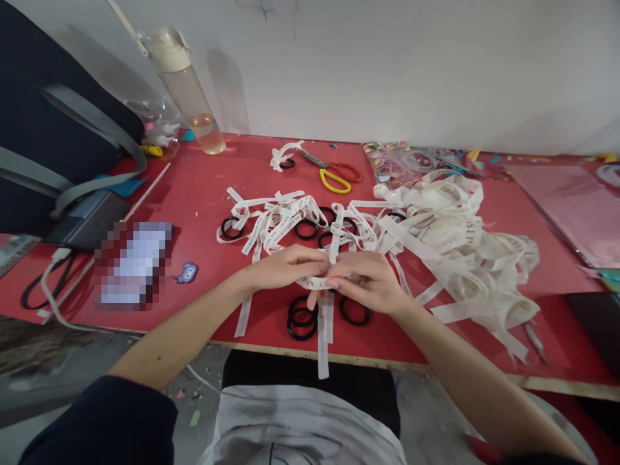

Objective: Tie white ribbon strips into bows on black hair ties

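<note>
Near the table's front edge, my left hand (pixel 288 266) and my right hand (pixel 369 279) meet, both with fingers closed on a white printed ribbon (pixel 318 283). Its loose ends hang down over the edge. Whether a black ring is inside the ribbon is hidden by my fingers. Just below my hands lie black rings (pixel 303 318) and another black ring (pixel 355 311). Behind them is a pile of printed ribbons (pixel 285 223) mixed with black rings. A large heap of loose white ribbon (pixel 465 252) spreads to the right.
Scissors (pixel 334 175) with red and yellow handles lie farther back on the red table (pixel 208 194). A bottle (pixel 188 90) stands at the back left. A phone (pixel 135 265), a small purple item (pixel 187 272) and a dark bag (pixel 48 123) are left. A pink sheet (pixel 571 200) is right.
</note>
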`<state>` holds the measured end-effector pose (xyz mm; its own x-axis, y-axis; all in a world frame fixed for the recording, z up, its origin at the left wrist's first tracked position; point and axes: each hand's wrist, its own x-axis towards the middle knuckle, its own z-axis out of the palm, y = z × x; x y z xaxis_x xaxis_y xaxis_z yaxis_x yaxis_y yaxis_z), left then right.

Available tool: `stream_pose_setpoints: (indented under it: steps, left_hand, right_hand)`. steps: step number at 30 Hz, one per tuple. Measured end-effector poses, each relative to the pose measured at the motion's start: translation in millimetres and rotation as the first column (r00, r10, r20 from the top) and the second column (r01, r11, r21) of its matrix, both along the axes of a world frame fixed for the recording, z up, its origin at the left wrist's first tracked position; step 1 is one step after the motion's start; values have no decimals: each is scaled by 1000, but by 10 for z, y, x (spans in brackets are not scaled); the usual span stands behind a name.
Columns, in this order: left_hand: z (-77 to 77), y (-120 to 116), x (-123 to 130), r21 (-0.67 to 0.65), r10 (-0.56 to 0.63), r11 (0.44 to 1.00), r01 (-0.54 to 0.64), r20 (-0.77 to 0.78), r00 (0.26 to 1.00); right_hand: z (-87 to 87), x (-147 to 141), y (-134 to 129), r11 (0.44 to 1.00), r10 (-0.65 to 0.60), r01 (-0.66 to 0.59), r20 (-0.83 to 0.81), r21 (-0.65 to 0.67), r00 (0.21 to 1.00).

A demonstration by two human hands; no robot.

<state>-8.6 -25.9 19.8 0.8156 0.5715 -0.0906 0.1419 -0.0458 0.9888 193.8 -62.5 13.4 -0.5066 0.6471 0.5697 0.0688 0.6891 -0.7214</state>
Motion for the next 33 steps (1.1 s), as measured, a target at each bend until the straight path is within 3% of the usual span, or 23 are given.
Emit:
stream_pose_setpoints:
  steps: [4,6,7,9,11,12,13,16,18,19,21,23,24,26,29,33]
  left_hand:
    - [72,12,-58,-186,-58,980,72,77,995]
    - [100,-4,-66,-201,-136,966,163,141,981]
    - [105,-16,-63,-152,-123,977,149,166,978]
    - [91,-39,-45,89,28,995,-46,193,981]
    - [53,-49,-24,336,210,899,-282,234,949]
    - [29,-47,-17,386,265,852,-352,263,928]
    - [5,-40,-11,377,293,839,-393,296,909]
    - [-54,0,-1,156,336,892,-425,401,852]
    - [-70,24,6,105,384,877,-469,434,815]
    - [-71,29,10,156,409,841,-518,443,798]
    - [-61,21,13,345,449,695,-632,478,755]
    - [-47,-9,8,516,412,523,-679,544,731]
    - [-42,-28,6,570,359,483,-665,564,744]
    - [-38,-64,12,650,259,497,-575,521,813]
    - [-63,-94,68,663,256,625,-411,324,911]
    - [-140,-113,185,422,267,831,-362,269,925]
  right_hand:
    - [26,9,-2,997,-62,57,-86,-57,994]
    - [13,9,-12,980,-96,67,-152,-186,984]
    - [4,6,-18,961,-121,68,-187,-267,975]
    - [-9,-4,-32,908,-170,60,-234,-415,957]
    - [-19,-16,-44,857,-200,51,-238,-513,950]
    - [-24,-22,-48,842,-206,49,-235,-537,950]
    - [-31,-28,-50,834,-215,54,-234,-549,948]
    - [-62,-40,-39,813,-279,83,-259,-577,925]
    - [-88,-44,-16,779,-332,77,-306,-622,892]
    - [-100,-46,-3,759,-357,69,-326,-647,876]
    - [-117,-48,23,723,-402,67,-340,-687,850]
    - [-120,-53,36,699,-444,87,-336,-709,830]
    - [-116,-57,35,695,-462,100,-335,-712,821]
    - [-100,-69,13,703,-480,124,-338,-700,809]
    - [-68,-89,-51,787,-462,214,-323,-579,826]
    - [-23,-105,-114,935,-324,287,-172,-209,930]
